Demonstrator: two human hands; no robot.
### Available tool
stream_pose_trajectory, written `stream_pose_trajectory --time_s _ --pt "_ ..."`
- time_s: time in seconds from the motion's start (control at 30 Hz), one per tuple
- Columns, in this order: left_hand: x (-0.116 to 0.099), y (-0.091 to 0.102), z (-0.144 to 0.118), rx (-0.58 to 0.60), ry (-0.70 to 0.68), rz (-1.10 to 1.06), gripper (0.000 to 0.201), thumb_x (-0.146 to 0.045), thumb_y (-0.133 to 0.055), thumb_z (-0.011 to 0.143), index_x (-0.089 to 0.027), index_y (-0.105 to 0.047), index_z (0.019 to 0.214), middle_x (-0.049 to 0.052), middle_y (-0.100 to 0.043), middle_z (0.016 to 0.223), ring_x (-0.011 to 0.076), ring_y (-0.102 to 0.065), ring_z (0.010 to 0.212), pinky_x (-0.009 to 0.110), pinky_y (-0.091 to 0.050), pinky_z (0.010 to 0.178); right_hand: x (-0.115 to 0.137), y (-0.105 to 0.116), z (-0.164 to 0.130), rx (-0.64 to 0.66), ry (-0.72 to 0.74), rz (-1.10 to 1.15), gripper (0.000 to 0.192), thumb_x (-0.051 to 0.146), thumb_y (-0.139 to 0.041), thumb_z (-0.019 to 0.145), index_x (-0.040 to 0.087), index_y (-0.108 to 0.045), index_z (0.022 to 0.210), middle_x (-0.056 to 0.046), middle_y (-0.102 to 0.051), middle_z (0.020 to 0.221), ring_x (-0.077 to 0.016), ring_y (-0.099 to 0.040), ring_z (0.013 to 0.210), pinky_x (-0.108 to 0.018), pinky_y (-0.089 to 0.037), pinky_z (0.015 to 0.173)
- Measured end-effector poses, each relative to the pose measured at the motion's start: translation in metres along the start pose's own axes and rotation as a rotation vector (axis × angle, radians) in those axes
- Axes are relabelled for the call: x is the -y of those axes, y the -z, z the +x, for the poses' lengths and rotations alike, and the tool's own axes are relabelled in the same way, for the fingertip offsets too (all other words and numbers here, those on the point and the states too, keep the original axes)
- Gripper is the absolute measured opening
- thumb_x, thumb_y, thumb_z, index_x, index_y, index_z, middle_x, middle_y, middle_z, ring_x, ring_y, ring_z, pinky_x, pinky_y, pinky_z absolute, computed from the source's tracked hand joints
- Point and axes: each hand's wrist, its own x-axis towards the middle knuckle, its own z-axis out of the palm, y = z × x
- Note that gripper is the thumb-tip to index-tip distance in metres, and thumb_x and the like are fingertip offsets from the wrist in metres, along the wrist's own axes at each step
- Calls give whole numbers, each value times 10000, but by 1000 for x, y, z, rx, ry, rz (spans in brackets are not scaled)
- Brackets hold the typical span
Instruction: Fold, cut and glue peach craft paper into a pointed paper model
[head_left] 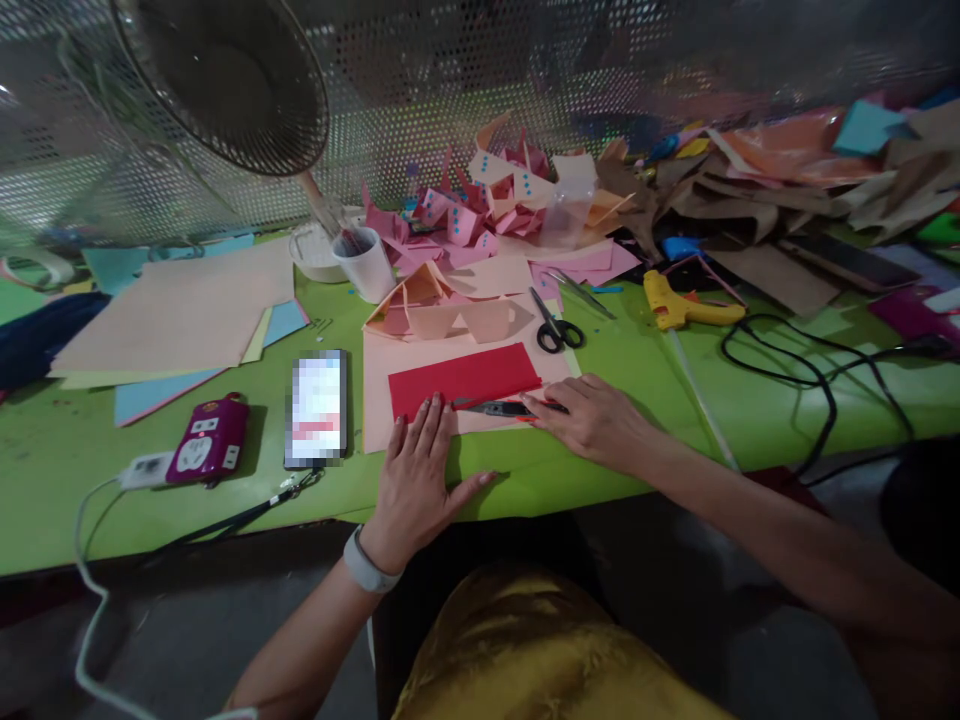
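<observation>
Head view: my left hand (pixel 416 470) lay flat, steadying red paper (pixel 463 380); my right hand (pixel 592 415) gripped a cutter (pixel 504 408) near the table's (pixel 225 490) front edge.

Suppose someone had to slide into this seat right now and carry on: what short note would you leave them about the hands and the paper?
Left hand: flat, fingertips pressing the lower left edge of the red paper strip.
Right hand: holds a utility knife, its blade lying along the strip's lower edge.
The strip lies on a peach sheet on the green table. Scissors and a yellow glue gun lie beyond, with folded pink and peach pieces behind.
Done: strip laid flat and held down. How far any cut runs is hidden by the knife.
Left: seemingly the cut along that lower edge.
</observation>
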Motion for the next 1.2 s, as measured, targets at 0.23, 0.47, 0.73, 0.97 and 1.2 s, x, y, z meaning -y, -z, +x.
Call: stream_pose_trajectory --time_s 0.23,0.47,0.73,0.97,1.2 --pt "1 0 0 -16 -15 3 859 -697 -348 905 -90 -289 1511 185 -323 1564 289 -270 1466 496 -212 1193 0 2 2 -28 5 -22 277 262 -500 992 140 -653 1187 -75 -664 870 -183 -552 804 -327 -340 711" --pt "1 -2 0 -18 -14 7 874 -696 -346 906 -87 -250 1526 188 -312 1567 294 -272 1464 497 -216 1190 -3 -2 1 -12 0 6 284 256 -509 987 132 -649 1200 -93 -677 922 -189 -562 836 -327 -337 713" --pt "2 -2 0 -24 -20 9 871 -693 -356 906 -86 -258 1523 190 -306 1569 295 -271 1465 501 -214 1190 -6 -1 1 -2 9 11 291 186 -484 983 138 -639 1224 -92 -686 937 -194 -580 872 -336 -340 741" --pt "1 -1 0 -7 -17 11 873 -693 -356 905 -69 -281 1511 195 -308 1566 297 -267 1466 509 -218 1189 -7 -4 -1 23 8 43 289 203 -491 984 133 -634 1225 -97 -682 948 -195 -577 877 -333 -343 743" --pt "1 -1 0 -7 -13 0 875 -699 -353 904 -85 -264 1520 189 -309 1567 293 -261 1469 501 -205 1193 -5 0 2 1 3 35 291 237 -500 984 129 -652 1207 -97 -676 930 -202 -580 844 -338 -360 733"
